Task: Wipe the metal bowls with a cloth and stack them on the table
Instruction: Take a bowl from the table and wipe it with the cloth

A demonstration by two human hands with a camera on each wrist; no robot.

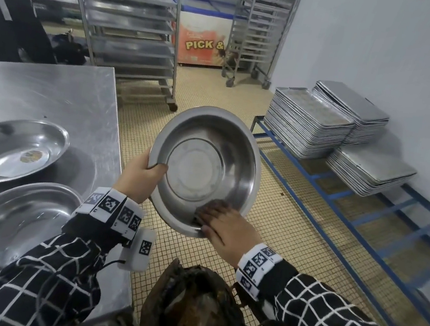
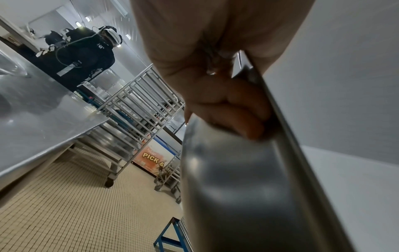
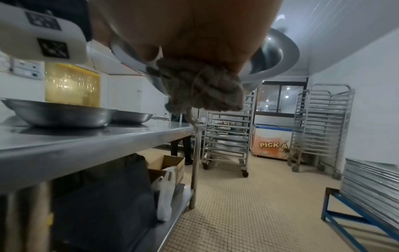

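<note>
On the far left we see the steel table (image 1: 54, 94) with two metal bowls resting on it side by side, not stacked: the farther bowl (image 1: 12, 151) has a sticker in its bottom, and the nearer bowl (image 1: 11, 227) sits just in front of it, close to our left sleeve. From the right wrist view the same two bowls stand rim to rim on the tabletop, with a cardboard box (image 3: 170, 163) and a white plastic bag (image 3: 165, 192) on the shelf below.

Moving right, our left hand (image 1: 140, 178) grips the held bowl (image 1: 204, 172) by its left rim, thumb hooked inside and the fingers (image 2: 237, 116) curled under the outer wall. The bowl is off the table, above the tiled floor (image 1: 293, 240), tilted so its inside faces us.

Next, our right hand (image 1: 224, 229) lies over the bowl's near edge, fingers fairly flat, pressing a dark cloth (image 1: 209, 208) against the inner wall. In the right wrist view the cloth (image 3: 200, 90) bunches under the palm, a loose thread hanging down.

Beyond stand the tray racks (image 1: 133, 22) and a freezer (image 1: 201, 42) marked "PICK &". At the right, stacks of baking trays (image 1: 330, 122) sit on a blue frame (image 1: 362, 235) along the wall.
</note>
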